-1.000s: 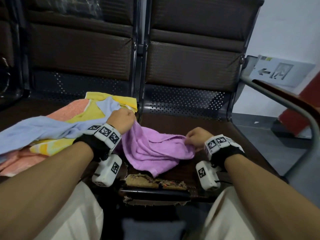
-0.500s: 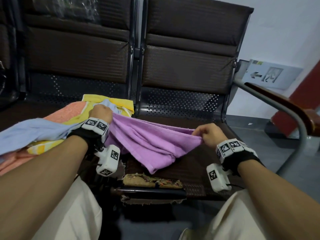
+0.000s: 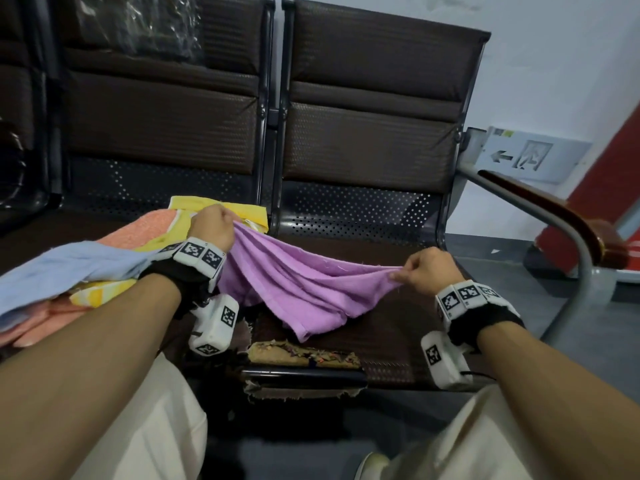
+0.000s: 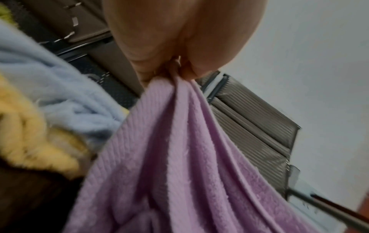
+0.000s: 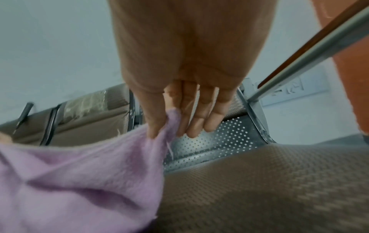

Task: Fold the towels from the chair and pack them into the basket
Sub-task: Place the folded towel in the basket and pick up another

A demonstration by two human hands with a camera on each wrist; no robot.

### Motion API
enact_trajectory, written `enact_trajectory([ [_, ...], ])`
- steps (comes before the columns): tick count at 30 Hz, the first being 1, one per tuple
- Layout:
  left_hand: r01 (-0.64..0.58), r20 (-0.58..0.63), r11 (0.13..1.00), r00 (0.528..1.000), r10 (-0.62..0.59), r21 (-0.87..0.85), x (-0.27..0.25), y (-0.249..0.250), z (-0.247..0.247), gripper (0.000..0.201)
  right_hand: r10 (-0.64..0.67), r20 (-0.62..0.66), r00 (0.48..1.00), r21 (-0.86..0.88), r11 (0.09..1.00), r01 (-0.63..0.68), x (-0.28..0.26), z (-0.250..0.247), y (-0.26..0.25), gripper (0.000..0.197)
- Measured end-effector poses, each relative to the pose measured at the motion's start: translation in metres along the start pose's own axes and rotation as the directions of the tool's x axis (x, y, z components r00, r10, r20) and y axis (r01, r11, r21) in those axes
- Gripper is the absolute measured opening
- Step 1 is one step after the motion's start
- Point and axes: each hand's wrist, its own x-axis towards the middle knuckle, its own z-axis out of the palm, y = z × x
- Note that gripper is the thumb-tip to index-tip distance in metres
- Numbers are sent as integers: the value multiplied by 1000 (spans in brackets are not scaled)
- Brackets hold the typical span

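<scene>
The left hand, left of centre in the head view, pinches one end of the purple towel; it stretches rightward above the chair seat to the right hand, pinching its other end.

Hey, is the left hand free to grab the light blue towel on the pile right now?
Probably not yet. The left hand pinches one end of the purple towel, the right hand the other. The light blue towel lies uncovered beside the left wrist, so nothing else blocks it.
</scene>
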Motion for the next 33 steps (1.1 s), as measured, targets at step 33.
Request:
enact_trajectory([
  [33, -178, -198, 928, 973, 117, -328, -2, 75, -63, 32, 374, -578, 726, 587, 808, 50, -4, -113, -25, 8],
])
